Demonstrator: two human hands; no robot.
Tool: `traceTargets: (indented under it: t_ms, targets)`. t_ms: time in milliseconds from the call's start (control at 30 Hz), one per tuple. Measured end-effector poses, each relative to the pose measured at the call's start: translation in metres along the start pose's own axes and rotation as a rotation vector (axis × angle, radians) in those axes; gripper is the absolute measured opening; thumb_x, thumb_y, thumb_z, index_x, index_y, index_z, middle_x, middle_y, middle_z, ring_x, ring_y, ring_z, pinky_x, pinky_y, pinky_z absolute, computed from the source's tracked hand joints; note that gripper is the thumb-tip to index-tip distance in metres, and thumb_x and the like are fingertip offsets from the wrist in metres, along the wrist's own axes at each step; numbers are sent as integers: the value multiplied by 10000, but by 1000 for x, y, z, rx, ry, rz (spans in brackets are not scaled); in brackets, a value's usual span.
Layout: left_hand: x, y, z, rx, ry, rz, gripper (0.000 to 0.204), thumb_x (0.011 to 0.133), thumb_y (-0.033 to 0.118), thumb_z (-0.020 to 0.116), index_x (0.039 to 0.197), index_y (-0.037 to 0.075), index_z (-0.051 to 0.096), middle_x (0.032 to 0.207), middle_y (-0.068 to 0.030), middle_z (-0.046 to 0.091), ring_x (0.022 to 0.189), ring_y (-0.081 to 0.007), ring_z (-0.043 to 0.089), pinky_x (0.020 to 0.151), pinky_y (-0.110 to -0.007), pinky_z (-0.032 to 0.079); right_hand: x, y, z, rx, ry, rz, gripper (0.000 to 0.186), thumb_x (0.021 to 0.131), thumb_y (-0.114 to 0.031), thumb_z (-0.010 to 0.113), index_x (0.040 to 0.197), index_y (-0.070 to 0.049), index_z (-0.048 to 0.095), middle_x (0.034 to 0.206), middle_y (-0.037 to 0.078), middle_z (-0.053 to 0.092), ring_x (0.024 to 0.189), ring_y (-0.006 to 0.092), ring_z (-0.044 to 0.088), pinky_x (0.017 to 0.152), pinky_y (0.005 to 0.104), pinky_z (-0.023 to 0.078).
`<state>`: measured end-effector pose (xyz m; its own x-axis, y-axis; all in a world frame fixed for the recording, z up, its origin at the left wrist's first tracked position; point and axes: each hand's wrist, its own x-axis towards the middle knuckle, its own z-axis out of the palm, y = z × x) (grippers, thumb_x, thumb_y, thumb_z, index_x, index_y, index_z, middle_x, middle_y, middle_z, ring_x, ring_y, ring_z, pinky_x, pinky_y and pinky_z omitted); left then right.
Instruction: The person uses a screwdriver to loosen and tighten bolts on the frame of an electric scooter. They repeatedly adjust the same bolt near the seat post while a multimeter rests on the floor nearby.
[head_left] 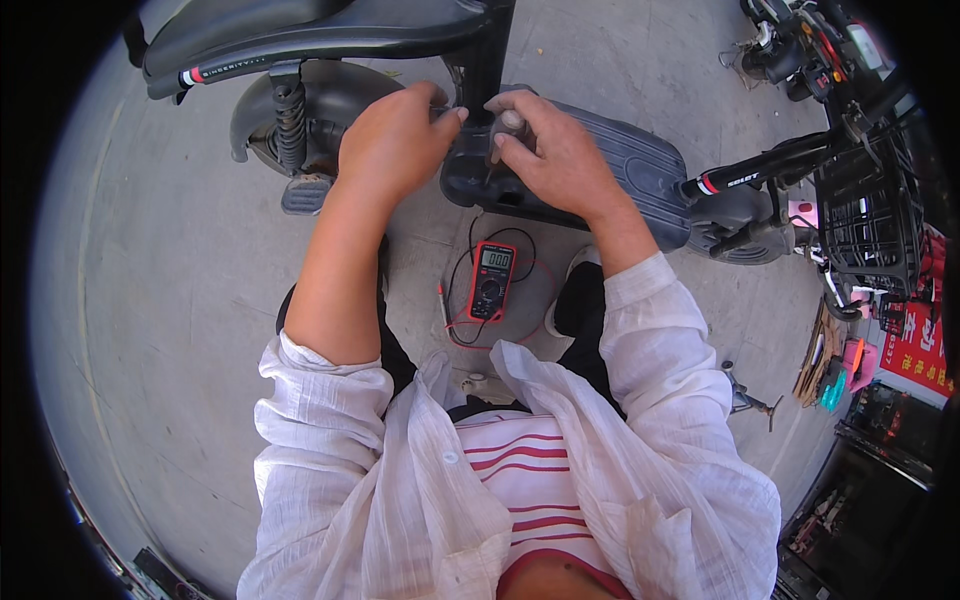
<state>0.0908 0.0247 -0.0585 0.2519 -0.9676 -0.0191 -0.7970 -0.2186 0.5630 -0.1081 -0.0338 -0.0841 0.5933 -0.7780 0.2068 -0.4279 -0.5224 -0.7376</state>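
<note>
Right grip (562, 158) on screwdriver (512, 120), apparently

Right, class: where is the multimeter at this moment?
In the head view, the multimeter lies near the centre, on the ground, left of the person's right leg and on the person's side of the footboard.

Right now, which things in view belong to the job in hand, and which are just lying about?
Job in hand, probably: scooter; screwdriver in the right hand; red multimeter.

Just lying about, apparently: wooden strips; pink item; teal item; metal part, exact kind unclear.
</note>
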Motion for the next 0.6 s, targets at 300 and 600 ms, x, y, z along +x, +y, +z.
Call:
traceTargets:
  t_ms: [300, 600]
  targets:
    - [1, -2, 2, 8, 4, 21, 422, 956, 411, 676, 1146, 37, 725, 1066, -179, 756, 1030, -368, 708, 899, -439, 537, 3, -1, -6, -104, 31, 53, 338, 891, -275, 779, 1110, -60, 640, 976, 162, 698, 907, 373, 687, 778, 450, 531]
    - [0, 1, 1, 10, -15, 2, 425, 956, 422, 680, 1142, 43, 730, 1043, -173, 759, 995, -351, 717, 882, -432, 542, 5, -2, 7, -226, 137, 72, 400, 867, -347, 809, 1080, -58, 635, 980, 173, 691, 936, 405, 680, 776, 480, 535]
